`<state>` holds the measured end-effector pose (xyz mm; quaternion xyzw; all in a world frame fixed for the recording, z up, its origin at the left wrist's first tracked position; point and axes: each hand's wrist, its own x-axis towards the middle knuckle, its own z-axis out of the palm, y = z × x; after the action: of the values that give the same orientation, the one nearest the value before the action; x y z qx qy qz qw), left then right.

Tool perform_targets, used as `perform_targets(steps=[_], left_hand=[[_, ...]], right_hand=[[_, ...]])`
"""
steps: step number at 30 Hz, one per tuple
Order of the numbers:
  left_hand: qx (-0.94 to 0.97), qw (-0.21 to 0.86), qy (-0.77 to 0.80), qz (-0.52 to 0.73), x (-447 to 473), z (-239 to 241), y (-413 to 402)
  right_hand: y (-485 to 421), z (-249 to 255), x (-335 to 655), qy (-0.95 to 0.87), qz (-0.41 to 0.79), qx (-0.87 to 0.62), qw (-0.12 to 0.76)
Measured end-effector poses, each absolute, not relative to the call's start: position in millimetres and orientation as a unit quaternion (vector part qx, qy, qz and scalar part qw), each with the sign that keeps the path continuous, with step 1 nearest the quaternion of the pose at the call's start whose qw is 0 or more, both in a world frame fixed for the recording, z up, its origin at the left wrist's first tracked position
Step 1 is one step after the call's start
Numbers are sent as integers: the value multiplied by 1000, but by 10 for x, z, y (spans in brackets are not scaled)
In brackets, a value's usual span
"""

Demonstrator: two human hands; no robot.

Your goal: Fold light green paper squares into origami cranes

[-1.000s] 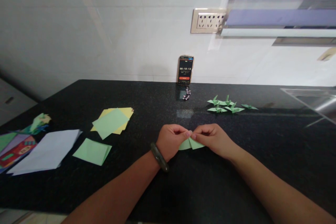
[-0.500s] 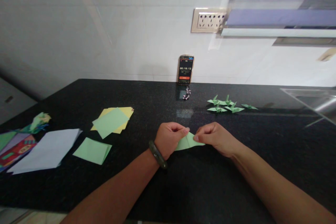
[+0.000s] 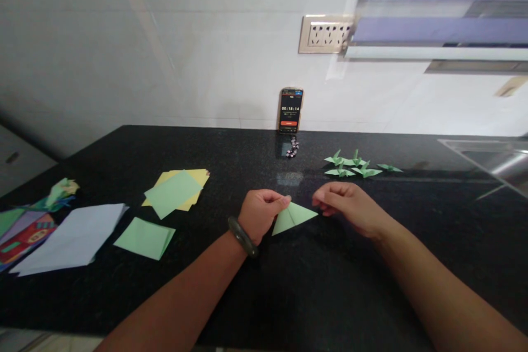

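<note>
A folded piece of green paper, triangular in outline with a crease down its middle, is held just above the dark countertop. My left hand, with a dark bangle at the wrist, pinches its upper left part between thumb and fingers. Just off the paper's right tip is my right hand, its fingers loosely bent and slightly apart, with nothing in them. Beyond the right hand stand several folded green paper cranes in a loose group.
To the left lie a folded green sheet, a stack of yellow and green paper, white sheets and a colourful packet. A phone showing a timer leans on the wall, a beaded strand before it. A metal-rimmed sink is at right.
My right hand has let go of the paper's right side and moved slightly right and up. More of the triangle now shows. My left hand keeps its pinch, shifted slightly left.
</note>
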<state>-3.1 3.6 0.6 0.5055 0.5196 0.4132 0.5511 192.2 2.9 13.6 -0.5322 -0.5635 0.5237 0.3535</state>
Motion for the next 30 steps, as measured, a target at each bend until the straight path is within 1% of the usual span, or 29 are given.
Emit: perform_targets(steps=[1,4,6,12,15,17,19,21,24,26,30], left_hand=[[508,562,512,404,-17,8,22],[523,577,493,388,33,24,-30],[532,572,489,388,62,32,-59],[536,530,505,420,95,40,-95],[539,507,515,434,85,33,-80],[533,501,517,444,74,29,-61],[519,517,512,447,68,29,-43],[501,555,509,427,71,31,-37],[494,616,501,355,88,26,-55],[509,635,484,322,97,16,-75],[535,648,449,303,93,11,-92]], right_hand=[[8,122,1876,-570,529,-517,357],[-74,61,1716,-597,560,-482,312],[-117,23,1637,-599,561,-492,292],[-143,20,1592,-575,545,-532,300],[-130,42,1610,-565,558,-526,304],[-107,35,1626,-558,570,-513,318],[-71,10,1647,-537,569,-514,352],[-31,-19,1673,-503,551,-526,409],[-1,-34,1704,-475,501,-528,494],[-13,-15,1706,-489,464,-537,508],[-79,51,1679,-533,425,-550,482]])
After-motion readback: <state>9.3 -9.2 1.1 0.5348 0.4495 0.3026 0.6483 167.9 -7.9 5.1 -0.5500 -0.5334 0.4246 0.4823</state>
